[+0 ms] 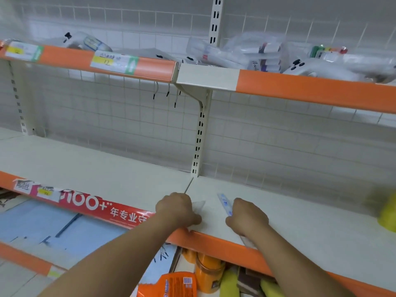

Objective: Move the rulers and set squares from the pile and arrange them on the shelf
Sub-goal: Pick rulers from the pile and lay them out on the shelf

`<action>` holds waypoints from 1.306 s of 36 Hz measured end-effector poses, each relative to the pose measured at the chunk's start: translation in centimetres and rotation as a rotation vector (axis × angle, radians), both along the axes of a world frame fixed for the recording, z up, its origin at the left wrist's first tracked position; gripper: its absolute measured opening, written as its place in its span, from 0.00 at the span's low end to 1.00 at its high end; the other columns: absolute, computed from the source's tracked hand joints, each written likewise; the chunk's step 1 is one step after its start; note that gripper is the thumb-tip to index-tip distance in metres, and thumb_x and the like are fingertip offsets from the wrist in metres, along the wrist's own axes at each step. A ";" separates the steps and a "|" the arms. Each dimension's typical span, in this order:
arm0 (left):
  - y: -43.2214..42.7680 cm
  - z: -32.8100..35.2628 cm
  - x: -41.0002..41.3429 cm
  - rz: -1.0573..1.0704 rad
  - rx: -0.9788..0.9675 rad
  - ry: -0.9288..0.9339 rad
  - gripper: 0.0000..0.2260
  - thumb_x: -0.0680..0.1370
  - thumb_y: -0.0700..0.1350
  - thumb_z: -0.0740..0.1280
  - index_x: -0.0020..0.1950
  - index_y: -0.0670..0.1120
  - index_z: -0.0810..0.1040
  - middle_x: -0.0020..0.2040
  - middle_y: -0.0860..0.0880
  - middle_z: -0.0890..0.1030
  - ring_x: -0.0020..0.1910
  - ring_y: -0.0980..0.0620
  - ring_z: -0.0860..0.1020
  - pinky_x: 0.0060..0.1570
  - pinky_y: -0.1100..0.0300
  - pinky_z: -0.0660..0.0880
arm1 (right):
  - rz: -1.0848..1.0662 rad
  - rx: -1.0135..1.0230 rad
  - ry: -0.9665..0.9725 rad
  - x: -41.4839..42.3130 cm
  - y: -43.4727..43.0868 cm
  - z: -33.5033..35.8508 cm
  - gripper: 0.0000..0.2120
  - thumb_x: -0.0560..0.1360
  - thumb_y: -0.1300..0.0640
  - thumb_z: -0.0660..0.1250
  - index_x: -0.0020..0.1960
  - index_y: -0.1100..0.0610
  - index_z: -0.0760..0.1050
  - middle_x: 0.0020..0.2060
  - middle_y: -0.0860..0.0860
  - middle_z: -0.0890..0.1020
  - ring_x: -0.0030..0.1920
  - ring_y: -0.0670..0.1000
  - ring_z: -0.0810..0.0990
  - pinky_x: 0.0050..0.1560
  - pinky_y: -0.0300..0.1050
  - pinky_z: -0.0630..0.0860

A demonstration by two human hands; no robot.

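Observation:
Both my hands rest on the cream middle shelf near its orange front edge. My left hand has curled fingers on a clear plastic set square, whose tip pokes out to the right of the knuckles. My right hand grips a clear ruler with blue markings; its far end points away over the shelf and its near end sticks out below my wrist. The picture is blurred, so the finer grip is hard to see.
The upper shelf carries packets of stationery in clear bags. A yellow object sits at the right edge of the middle shelf. A slotted upright post and wire grid back the shelf. Orange bottles and sponges lie below.

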State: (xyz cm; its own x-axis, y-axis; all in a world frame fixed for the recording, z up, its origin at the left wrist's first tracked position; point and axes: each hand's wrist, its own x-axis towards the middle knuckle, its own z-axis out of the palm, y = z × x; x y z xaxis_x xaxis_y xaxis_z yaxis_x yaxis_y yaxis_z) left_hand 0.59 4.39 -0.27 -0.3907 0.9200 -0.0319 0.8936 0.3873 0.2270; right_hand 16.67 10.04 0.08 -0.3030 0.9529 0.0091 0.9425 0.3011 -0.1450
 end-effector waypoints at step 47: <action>-34.7 1.8 -41.5 0.649 0.071 0.154 0.20 0.72 0.55 0.67 0.31 0.46 0.62 0.30 0.51 0.65 0.27 0.53 0.63 0.26 0.64 0.57 | 0.768 -0.007 0.035 -48.2 -24.8 1.3 0.07 0.74 0.62 0.59 0.40 0.54 0.63 0.34 0.50 0.68 0.32 0.50 0.66 0.28 0.41 0.59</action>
State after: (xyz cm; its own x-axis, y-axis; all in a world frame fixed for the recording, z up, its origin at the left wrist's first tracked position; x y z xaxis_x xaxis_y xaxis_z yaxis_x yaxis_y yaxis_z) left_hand -40.94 -30.32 1.55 -0.8605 0.4950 0.1204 0.5090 0.8456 0.1609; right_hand -31.57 -14.77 1.40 -0.8797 0.4749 0.0260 0.4637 0.8686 -0.1748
